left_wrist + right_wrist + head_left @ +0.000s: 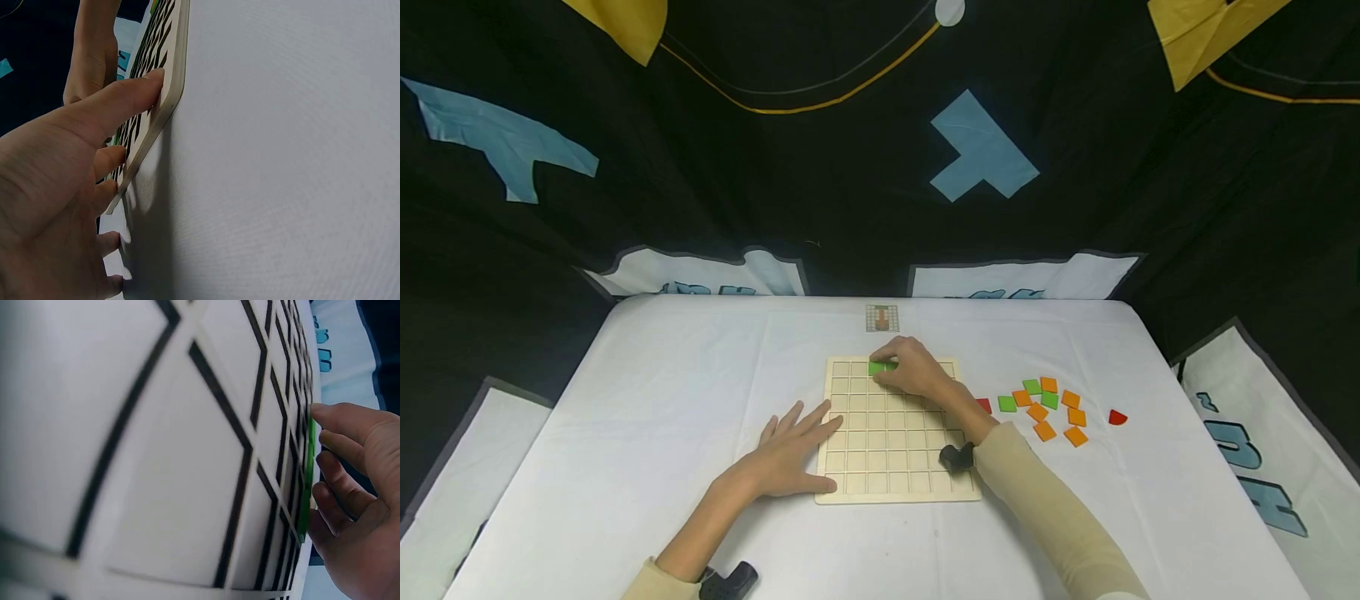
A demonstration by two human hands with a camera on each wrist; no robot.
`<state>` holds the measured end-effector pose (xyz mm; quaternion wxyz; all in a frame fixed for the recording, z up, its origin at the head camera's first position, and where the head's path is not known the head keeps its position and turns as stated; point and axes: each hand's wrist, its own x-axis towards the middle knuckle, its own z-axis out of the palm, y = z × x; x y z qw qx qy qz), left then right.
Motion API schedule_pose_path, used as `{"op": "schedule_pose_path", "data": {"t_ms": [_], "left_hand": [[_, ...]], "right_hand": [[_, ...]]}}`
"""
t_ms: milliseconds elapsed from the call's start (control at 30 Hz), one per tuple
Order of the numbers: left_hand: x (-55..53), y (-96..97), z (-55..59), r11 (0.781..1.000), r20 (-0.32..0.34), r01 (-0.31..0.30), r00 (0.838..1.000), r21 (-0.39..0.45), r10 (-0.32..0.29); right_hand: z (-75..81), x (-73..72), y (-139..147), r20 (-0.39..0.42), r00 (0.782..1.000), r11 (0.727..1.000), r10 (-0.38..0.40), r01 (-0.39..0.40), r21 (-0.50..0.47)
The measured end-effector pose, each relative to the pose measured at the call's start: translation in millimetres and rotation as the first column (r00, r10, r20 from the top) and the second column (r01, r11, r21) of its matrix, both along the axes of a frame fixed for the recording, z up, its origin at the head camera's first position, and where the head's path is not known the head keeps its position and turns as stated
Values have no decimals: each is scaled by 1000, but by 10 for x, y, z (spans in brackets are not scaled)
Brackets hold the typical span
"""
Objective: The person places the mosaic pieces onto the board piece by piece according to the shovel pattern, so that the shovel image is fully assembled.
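A pale wooden grid board (880, 459) lies on the white table. My left hand (790, 457) rests at its left edge with spread, straight fingers; in the left wrist view the thumb (140, 92) presses the board's rim. Over the far row, my right hand (912, 368) pinches a green square tile (877, 367) between thumb and fingers. Another green tile (891, 365) sits beside it, partly covered by the hand. In the right wrist view, the fingertips touch the strip of green tiles (305, 509) on the board; which tile each fingertip touches, I cannot tell.
A small printed grid card (882, 317) lies beyond the board. To the right are scattered orange tiles (1044, 431), green tiles (1007, 404), a red tile (983, 406) partly behind the right arm, and a red rounded piece (1117, 417). A dark printed curtain (850, 183) hangs behind.
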<state>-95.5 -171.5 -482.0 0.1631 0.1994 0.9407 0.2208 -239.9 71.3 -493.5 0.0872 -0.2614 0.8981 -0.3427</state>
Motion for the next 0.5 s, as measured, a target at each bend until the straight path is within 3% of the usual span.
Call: {"op": "schedule_pose_path", "data": {"t_ms": [300, 500], "left_hand": [[0, -4, 17, 1000, 12, -1, 1000, 6, 1], [5, -5, 23, 1000, 14, 4, 1000, 14, -4]], "right_hand": [[144, 19, 235, 29, 1000, 991, -13, 16, -133], [231, 58, 500, 38, 996, 985, -85, 89, -144]]}}
